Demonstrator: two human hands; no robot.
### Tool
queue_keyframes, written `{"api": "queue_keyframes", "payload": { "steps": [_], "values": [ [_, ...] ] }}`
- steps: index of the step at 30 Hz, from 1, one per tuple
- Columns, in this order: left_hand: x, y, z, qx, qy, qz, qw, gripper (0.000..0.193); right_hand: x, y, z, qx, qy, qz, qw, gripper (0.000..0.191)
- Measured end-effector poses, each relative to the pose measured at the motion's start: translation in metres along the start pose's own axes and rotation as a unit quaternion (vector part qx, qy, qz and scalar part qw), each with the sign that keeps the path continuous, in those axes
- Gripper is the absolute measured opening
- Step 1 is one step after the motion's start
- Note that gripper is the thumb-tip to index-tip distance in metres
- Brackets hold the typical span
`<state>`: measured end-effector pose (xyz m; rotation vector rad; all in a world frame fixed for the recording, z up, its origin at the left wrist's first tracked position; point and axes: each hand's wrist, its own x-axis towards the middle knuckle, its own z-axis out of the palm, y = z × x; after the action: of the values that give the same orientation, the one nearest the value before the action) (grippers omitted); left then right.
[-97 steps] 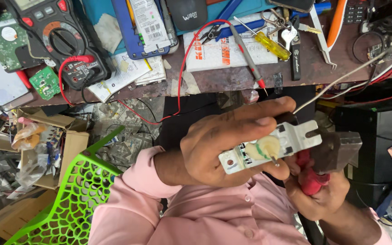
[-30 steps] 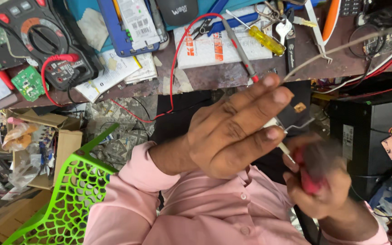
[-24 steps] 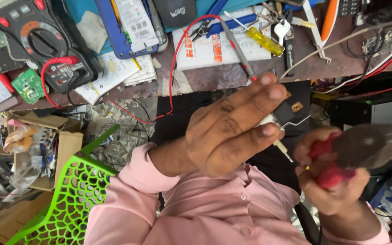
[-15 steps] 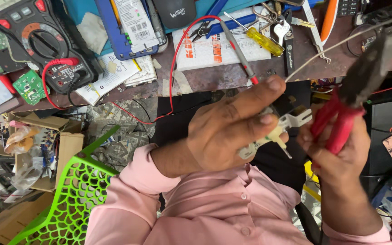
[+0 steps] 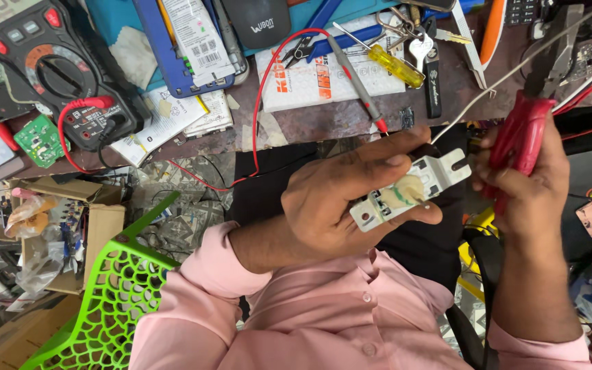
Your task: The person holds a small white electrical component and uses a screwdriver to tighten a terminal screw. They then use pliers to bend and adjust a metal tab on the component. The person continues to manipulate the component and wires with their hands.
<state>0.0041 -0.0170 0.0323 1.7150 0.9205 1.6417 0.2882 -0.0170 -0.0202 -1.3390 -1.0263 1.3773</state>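
Since the frame half a second back, right hand (image 5: 532,199) has come down slightly with the red-handled pliers (image 5: 530,127), whose jaws point up toward the far edge of the bench (image 5: 323,123); left hand (image 5: 351,202) has turned the white bracket part (image 5: 409,192) so its face shows to the camera, where before it was mostly hidden behind the fingers. Left hand: thumb across the top, fingers curled under, pinching the white bracket part by its middle; slotted tab end sticks out to the right, just beside the right hand's knuckles. A yellowish round disc sits on the bracket face, partly ringed in green. Part is held in the air in front of the person's pink shirt (image 5: 323,322), below the near edge of the bench, not resting on anything. Right hand: closed in a fist round the red handles, handles pressed together; whether the pliers' jaws bite anything cannot be told. A thin pale wire (image 5: 488,96) runs from near the bracket's tab up toward the far right corner. On the bench: black multimeter (image 5: 56,75) at the far left corner with red lead (image 5: 262,89), yellow-handled screwdriver (image 5: 388,62) near the middle, green circuit board (image 5: 39,140) at the left edge. Green lattice chair (image 5: 107,301) at lower left.
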Motion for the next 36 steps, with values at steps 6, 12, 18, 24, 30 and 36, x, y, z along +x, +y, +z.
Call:
{"api": "queue_keyframes", "payload": {
  "steps": [6,12,18,24,30,36],
  "values": [
    [-0.004,-0.006,-0.001,-0.036,-0.009,-0.025,0.999,0.059,-0.009,-0.007,0.008,0.151,-0.014,0.077,0.985,0.103],
    [-0.008,-0.008,0.002,-0.061,0.039,-0.054,0.996,0.063,-0.024,-0.009,0.003,0.250,-0.192,0.049,0.948,0.106],
    [-0.008,-0.004,-0.002,-0.085,0.058,-0.106,0.989,0.060,-0.023,-0.009,-0.008,0.149,-0.191,0.033,0.970,0.111],
    [-0.003,-0.014,-0.015,-0.096,0.018,-0.030,0.995,0.049,-0.024,-0.010,-0.007,0.112,-0.218,0.039,0.969,0.104],
    [0.003,-0.020,-0.019,-0.141,-0.001,0.041,0.989,0.042,-0.017,-0.005,-0.004,0.001,-0.161,0.086,0.983,0.098],
    [0.013,-0.010,-0.027,-0.149,0.084,0.074,0.982,0.033,-0.004,-0.005,-0.014,-0.018,-0.113,0.058,0.992,0.097]
  ]
}}
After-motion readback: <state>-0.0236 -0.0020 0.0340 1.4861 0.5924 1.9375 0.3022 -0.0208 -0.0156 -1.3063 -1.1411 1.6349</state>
